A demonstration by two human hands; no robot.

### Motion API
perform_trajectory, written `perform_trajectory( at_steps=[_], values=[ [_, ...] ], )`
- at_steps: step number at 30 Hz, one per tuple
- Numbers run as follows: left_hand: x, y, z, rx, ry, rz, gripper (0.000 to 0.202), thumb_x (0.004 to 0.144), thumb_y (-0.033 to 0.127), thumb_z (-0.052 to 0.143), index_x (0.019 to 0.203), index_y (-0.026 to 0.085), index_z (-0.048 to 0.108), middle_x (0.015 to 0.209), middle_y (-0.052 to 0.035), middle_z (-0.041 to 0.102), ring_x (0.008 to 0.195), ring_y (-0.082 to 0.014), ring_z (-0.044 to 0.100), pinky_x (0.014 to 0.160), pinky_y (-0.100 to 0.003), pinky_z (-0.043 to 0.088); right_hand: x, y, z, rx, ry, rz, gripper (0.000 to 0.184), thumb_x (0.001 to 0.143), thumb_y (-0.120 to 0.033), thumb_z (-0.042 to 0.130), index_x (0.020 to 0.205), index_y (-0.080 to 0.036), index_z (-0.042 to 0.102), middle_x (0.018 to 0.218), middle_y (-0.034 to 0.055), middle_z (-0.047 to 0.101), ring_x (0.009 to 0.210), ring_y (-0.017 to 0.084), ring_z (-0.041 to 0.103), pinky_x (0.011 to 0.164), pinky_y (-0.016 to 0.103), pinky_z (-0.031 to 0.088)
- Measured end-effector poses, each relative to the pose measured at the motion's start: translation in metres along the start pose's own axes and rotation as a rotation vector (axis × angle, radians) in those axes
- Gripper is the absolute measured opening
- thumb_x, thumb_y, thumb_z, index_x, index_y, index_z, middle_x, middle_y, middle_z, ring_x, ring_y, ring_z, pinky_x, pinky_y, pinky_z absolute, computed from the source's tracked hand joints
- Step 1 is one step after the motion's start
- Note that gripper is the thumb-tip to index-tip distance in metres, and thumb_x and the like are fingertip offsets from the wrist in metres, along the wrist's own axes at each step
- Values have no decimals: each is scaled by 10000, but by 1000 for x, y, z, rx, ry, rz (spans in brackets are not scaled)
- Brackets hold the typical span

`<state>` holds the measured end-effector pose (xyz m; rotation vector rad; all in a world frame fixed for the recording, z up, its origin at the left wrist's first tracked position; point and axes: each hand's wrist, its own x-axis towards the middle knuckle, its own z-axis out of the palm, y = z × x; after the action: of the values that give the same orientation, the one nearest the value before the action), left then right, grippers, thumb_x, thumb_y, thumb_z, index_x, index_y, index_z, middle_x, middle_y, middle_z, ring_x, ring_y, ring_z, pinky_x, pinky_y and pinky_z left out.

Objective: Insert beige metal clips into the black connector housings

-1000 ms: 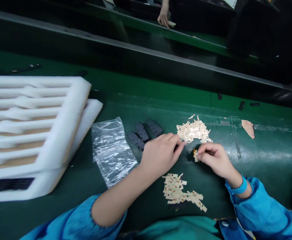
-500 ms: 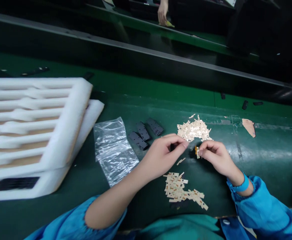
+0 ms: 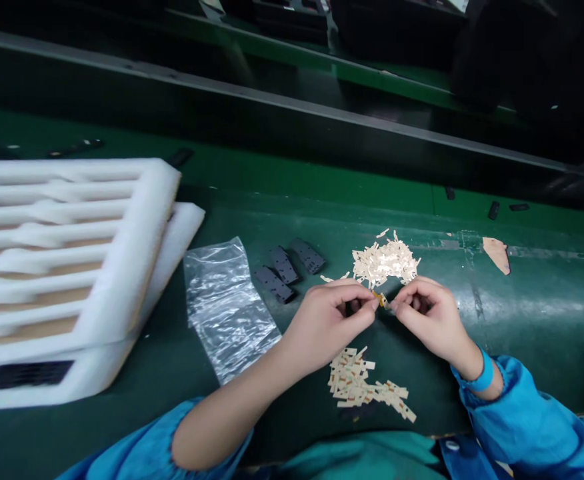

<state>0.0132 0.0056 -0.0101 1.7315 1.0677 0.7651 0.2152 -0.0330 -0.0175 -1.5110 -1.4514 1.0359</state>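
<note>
Between my two hands is a small cream-and-amber strip [image 3: 381, 299], too small to make out in detail. My left hand [image 3: 335, 317] pinches its amber end with thumb and forefinger. From the other side my right hand [image 3: 425, 313] pinches the pale end, its fingers curled. Just beyond the fingertips lies a heap of small cream strips [image 3: 387, 260]. Nearer to me, below the hands, sits a second loose pile of cream pieces with amber parts [image 3: 355, 380].
Left of my hands lie a clear plastic bag [image 3: 227, 303] and several dark flat parts [image 3: 285, 265]. White foam trays [image 3: 137, 220] are stacked at far left. A tan scrap [image 3: 497, 255] and small black pieces [image 3: 493, 210] lie right, before a raised dark ledge [image 3: 292, 100].
My hands have come together, and my left fingers now grip the amber end of the strip that my right hand held. The co-worker's hand at the top has left the view.
</note>
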Motion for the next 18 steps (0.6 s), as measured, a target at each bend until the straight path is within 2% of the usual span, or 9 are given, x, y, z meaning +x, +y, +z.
perform_trajectory(
  at_steps=[2, 9, 14, 18],
  values=[
    [-2, -1, 3, 75, 47, 109, 174, 893, 191, 628, 774, 188, 756, 735, -6, 723, 616, -127, 606, 552, -234, 438, -3, -2, 3, -55, -1, -55, 72, 809, -203, 715, 758, -199, 767, 682, 4, 661, 588, 134, 522, 557, 268, 399],
    [-4, -7, 5, 221, 4, 374, 166, 934, 146, 612, 841, 169, 747, 804, -35, 749, 714, -170, 686, 678, -291, 526, -5, -1, 6, -86, -67, -90, 180, 807, -151, 613, 704, -198, 754, 679, 18, 704, 602, 151, 588, 587, 281, 441],
    [-3, -7, 3, 232, -10, 399, 161, 933, 145, 610, 852, 171, 747, 806, -34, 752, 712, -173, 697, 673, -292, 536, -3, -1, 5, -68, -108, -81, 194, 804, -156, 594, 685, -202, 740, 687, 21, 713, 616, 156, 618, 590, 276, 454],
    [-3, -6, 3, 231, -3, 381, 173, 927, 151, 606, 834, 186, 749, 777, -21, 740, 692, -167, 690, 644, -283, 525, -4, -2, 6, -128, -85, -109, 170, 783, -144, 608, 677, -203, 728, 672, 18, 705, 623, 161, 621, 602, 276, 459]
  ],
)
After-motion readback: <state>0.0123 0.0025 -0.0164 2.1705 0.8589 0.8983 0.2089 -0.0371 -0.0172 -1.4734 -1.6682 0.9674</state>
